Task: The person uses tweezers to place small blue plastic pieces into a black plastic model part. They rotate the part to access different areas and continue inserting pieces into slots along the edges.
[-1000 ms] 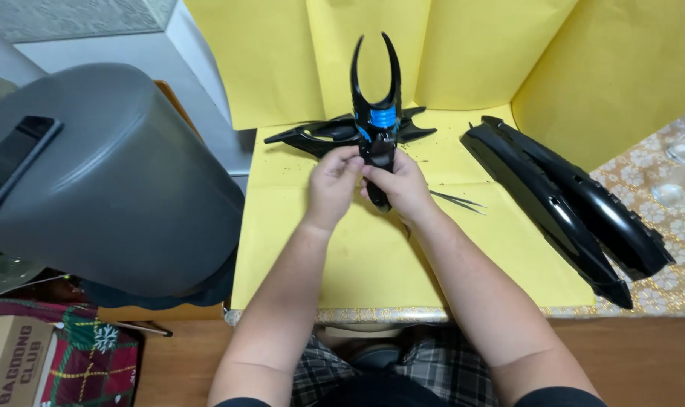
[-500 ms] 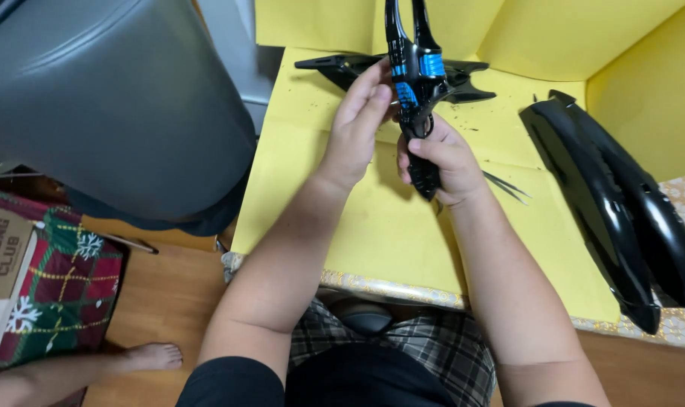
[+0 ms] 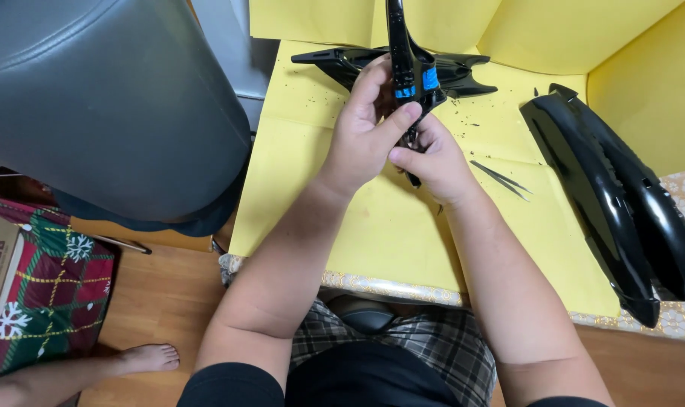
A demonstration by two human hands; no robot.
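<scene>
Two hands meet on one black forked plastic part (image 3: 407, 56), which we hold upright over the middle of the yellow paper sheet (image 3: 335, 226), its upper end running out of view at the far edge. Our left hand (image 3: 365, 139) wraps its fingers around the left side of the part, the thumb pressed across to just below a band of blue tape (image 3: 418, 84). Our right hand (image 3: 431, 162) is clenched around the lower stem of the part, whose black tip pokes out below the fingers; the two hands touch each other. Just behind them, lying flat on the sheet, is a wide black winged panel (image 3: 342, 60). To the right of our right hand, near it but apart, lie dark tweezers (image 3: 501, 179), with small dark specks scattered on the sheet farther back. Well to the right rest two long glossy black fairing pieces (image 3: 614, 188), side by side. On the left stands a large grey rounded chair back (image 3: 109, 105), and near the lower left a bare foot (image 3: 150, 358) of another person rests on the wooden floor (image 3: 162, 294).
</scene>
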